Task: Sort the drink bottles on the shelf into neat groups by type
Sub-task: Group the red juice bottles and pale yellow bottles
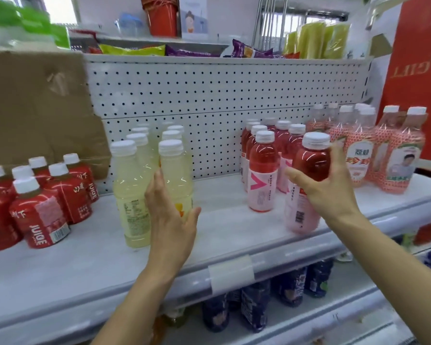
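Your left hand [170, 220] is spread flat, fingers straight and thumb out, against a pale yellow plastic drink bottle with a white cap [177, 170]. That bottle stands at the front of its matching group on the white metal shelf [234, 227]. Your right hand [330, 188] grips a red plastic drink bottle with a pink label [311, 163] around its upper body, thumb on one side and fingers on the other. Between your hands stand the other red pink-labelled bottles [263, 170]. Squat red juice bottles [40, 215] sit left of your left hand, and orange-patterned bottles [393, 155] just right of your right fingers.
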`<state>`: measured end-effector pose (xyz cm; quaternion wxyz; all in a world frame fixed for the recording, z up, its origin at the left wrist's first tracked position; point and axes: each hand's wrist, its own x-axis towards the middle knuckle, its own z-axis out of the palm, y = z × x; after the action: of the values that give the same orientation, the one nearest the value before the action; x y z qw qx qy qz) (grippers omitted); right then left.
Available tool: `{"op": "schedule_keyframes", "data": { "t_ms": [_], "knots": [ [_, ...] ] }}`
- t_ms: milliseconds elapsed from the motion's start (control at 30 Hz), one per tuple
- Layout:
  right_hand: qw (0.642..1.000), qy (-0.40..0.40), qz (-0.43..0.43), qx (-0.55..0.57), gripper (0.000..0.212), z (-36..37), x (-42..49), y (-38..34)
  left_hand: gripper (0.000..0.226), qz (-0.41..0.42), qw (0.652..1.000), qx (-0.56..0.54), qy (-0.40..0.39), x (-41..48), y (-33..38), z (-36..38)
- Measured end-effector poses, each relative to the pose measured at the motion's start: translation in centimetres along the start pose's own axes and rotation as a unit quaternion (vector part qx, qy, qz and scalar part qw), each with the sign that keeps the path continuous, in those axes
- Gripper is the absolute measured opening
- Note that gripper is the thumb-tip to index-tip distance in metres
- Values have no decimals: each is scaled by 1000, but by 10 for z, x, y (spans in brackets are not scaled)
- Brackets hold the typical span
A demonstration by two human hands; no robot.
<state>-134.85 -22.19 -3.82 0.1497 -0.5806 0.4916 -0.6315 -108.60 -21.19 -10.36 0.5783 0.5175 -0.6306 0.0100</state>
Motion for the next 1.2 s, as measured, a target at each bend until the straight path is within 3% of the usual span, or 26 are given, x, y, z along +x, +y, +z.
{"op": "schedule_keyframes", "data": {
  "t_ms": [233, 533, 733, 833, 933, 1100, 1200],
  "knots": [
    [998, -60, 16, 6, 70, -1, 33, 40, 110, -59, 998, 26, 13, -1, 4, 6],
    [994, -104, 18, 0, 79, 10, 66, 66, 105, -52, 993, 101, 21, -2, 8, 10],
    [991, -114, 33, -64, 89, -2, 44, 72, 105, -79, 988, 136, 14, -8, 17, 8],
    [988, -115, 9, -102, 85, -12, 17, 65, 102, -93, 984, 150, -10, -23, 21, 3],
    [977, -130, -82, -149, 78, -6, -18, 55, 97, -117, 984, 132, -38, -39, 24, -8],
    [935, -286, -170, -127, 56, 34, -72, 28, 67, -121, 981, 131, -76, -59, 27, -41],
    [915, -331, -208, -96, 39, 65, -97, 3, 48, -122, 981, 117, -92, -66, 24, -72]
  ]
}}
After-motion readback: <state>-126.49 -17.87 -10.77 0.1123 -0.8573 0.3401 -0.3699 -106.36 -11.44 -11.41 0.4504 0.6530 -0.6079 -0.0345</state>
